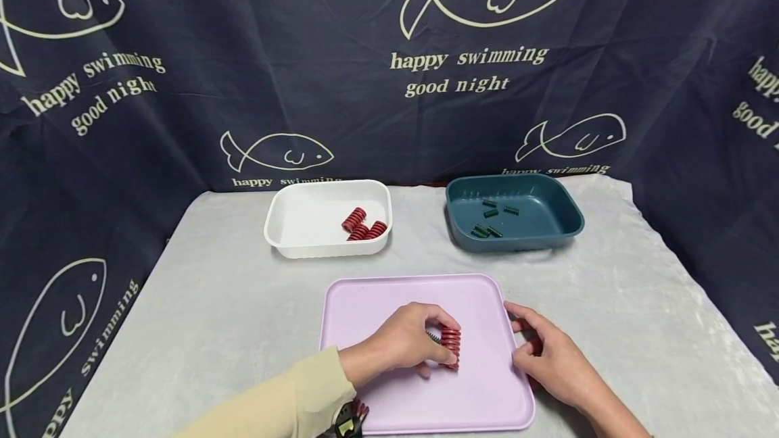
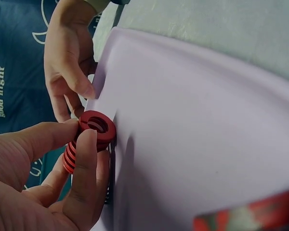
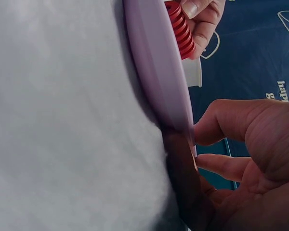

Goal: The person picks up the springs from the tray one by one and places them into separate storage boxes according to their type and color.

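Observation:
Between thumb and fingers, my left hand point(image 1: 409, 340) grips a red coil spring point(image 1: 451, 345) over the lilac tray point(image 1: 487, 397). In the left wrist view the spring's open end point(image 2: 102, 124) faces the camera. A dark spring point(image 1: 433, 336) shows partly behind the left fingers on the tray. My right hand point(image 1: 550, 357) holds the tray's right rim, with the thumb on the edge and fingers under it in the right wrist view. Beside the watch on the left wrist, another red spring point(image 1: 360, 409) shows in part at the tray's lower left.
Behind the tray on the left stands a white bin point(image 1: 292, 245) holding 3 red springs. To its right, a teal bin point(image 1: 517, 243) contains several small dark green springs. A pale cloth point(image 1: 201, 330) covers the table, and a dark blue printed curtain point(image 1: 341, 73) surrounds it.

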`<state>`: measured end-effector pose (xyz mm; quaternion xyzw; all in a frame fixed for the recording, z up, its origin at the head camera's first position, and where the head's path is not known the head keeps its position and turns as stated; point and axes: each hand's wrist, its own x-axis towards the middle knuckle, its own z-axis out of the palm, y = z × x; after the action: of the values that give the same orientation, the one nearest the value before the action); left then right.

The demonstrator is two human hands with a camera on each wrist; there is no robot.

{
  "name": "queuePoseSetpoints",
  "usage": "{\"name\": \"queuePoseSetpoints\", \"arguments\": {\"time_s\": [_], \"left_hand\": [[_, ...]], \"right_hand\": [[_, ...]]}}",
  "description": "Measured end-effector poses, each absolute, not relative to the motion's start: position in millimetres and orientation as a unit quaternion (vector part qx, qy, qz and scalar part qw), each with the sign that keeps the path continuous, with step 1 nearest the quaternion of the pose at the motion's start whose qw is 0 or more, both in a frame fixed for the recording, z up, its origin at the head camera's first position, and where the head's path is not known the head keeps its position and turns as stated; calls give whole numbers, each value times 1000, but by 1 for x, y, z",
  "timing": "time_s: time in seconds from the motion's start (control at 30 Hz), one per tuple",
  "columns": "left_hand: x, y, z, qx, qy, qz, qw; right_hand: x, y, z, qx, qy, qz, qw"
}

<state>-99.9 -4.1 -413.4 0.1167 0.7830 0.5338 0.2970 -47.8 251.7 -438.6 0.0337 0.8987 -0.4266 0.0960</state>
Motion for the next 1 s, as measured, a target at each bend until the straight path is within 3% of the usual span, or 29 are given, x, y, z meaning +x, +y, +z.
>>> {"name": "queuePoseSetpoints", "arguments": {"time_s": [0.5,1.0], "left_hand": [[-104,-5,-415,92,742,582,319],[-135,-32,-383,90,703,631,315]], "right_hand": [[-47,253,-438,32,896,-433,92],[-47,252,-438,38,896,-432,99]]}}
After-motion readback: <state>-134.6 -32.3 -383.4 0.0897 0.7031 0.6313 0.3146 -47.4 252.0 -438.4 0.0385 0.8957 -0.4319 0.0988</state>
